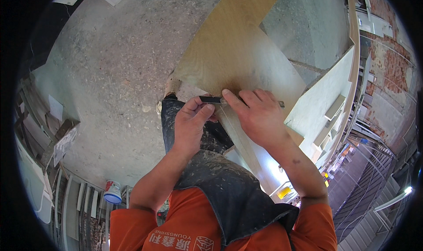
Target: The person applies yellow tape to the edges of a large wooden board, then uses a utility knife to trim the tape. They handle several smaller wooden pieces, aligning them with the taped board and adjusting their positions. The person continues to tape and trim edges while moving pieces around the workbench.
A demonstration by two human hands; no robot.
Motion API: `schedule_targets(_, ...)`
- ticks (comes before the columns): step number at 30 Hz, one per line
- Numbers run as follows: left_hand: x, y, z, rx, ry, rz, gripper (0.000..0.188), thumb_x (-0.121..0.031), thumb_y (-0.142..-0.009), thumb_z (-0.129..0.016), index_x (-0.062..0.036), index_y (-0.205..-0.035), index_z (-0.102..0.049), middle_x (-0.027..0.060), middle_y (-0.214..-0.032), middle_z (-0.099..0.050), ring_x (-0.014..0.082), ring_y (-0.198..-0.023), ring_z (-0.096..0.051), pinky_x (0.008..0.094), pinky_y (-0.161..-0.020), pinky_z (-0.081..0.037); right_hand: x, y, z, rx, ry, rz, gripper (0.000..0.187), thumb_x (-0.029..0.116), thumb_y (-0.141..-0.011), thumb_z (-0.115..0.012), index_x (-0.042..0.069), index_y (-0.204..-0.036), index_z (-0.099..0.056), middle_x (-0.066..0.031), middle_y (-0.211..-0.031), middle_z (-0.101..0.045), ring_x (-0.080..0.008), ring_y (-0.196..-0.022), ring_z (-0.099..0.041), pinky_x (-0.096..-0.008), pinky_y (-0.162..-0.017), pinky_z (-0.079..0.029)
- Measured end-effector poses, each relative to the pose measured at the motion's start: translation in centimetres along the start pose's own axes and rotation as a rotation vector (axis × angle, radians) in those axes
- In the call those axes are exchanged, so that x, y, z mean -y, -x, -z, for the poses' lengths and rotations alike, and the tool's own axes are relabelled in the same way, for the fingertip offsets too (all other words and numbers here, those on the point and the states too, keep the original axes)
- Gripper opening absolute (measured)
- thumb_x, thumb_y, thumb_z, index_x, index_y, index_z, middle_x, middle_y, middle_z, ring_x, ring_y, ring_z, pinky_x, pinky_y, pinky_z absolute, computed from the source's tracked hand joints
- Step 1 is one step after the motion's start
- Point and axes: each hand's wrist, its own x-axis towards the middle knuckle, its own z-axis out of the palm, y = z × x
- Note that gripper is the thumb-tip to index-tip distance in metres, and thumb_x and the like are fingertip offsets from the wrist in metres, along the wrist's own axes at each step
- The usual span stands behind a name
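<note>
My left hand (192, 118) pinches the dark end of a narrow flat bar (210, 99) between thumb and fingers. Closed over the same bar's other part is my right hand (262, 116), its index finger stretched along the top. A short metallic tip shows past the right hand's outer side; the middle is covered by the fingers. Both hands are at the near edge of a wood-grain board (224, 57), which has a dark brown smudge just beyond the fingers. Whether the bar touches that edge is hard to tell.
A speckled, dusty floor (119, 61) spreads to the left. Along the right stands a long pale panel (326, 101) with small blocks on it. A white and red bucket (113, 192) sits at lower left, beside stacked strips (83, 202). A dusty dark apron (216, 171) covers my lap.
</note>
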Motion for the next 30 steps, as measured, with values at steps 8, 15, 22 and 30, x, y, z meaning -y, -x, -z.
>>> schedule_targets(8, -1.3, 0.4, -0.6, 0.019, -0.096, 0.008, 0.03, -0.01, -0.098, -0.064, 0.0035, -0.124, -0.061, 0.0081, -0.11, -0.068, 0.0156, -0.093, -0.065, 0.0291, -0.086, -0.053, -1.3, -0.7, -0.2, -0.074, -0.001, 0.066, 0.045, 0.016, -0.081, -0.064, 0.017, -0.126, -0.068, -0.0033, -0.096, -0.06, -0.0232, -0.09, -0.06, -0.0366, -0.075, -0.052)
schedule_targets(15, -2.5, 2.0, 3.4, -0.093, -0.395, -0.164, 0.029, -0.001, -0.093, -0.067, 0.0002, -0.121, -0.063, 0.0105, -0.105, -0.069, 0.0203, -0.093, -0.066, 0.0325, -0.084, -0.053, -5.1, 0.6, -0.2, -0.118, -0.027, 0.03, 0.051, 0.007, -0.074, -0.067, 0.016, -0.124, -0.071, -0.0058, -0.1, -0.065, -0.0269, -0.091, -0.062, -0.041, -0.08, -0.052)
schedule_targets(22, -10.2, 0.9, 1.1, 0.273, -1.734, -1.214, 0.025, -0.005, -0.077, -0.074, -0.0094, -0.1, -0.069, 0.0063, -0.11, -0.065, 0.0255, -0.107, -0.059, 0.0387, -0.094, -0.046, -6.5, 5.9, 0.0, -0.208, -0.252, -0.309, 0.041, -0.003, -0.08, -0.064, 0.007, -0.12, -0.072, -0.0143, -0.099, -0.069, -0.0333, -0.088, -0.066, -0.0419, -0.078, -0.055)
schedule_targets(30, -13.4, -3.8, -4.8, 0.894, -2.121, -1.173, 0.017, -0.012, -0.079, -0.065, -0.0105, -0.095, -0.07, 0.004, -0.105, -0.06, 0.0248, -0.113, -0.054, 0.04, -0.103, -0.042, 0.2, 12.5, -1.9, -0.314, -0.582, -0.603, 0.032, 0.002, -0.089, -0.064, 0.009, -0.119, -0.072, -0.0138, -0.097, -0.069, -0.0343, -0.087, -0.066, -0.0429, -0.077, -0.054)
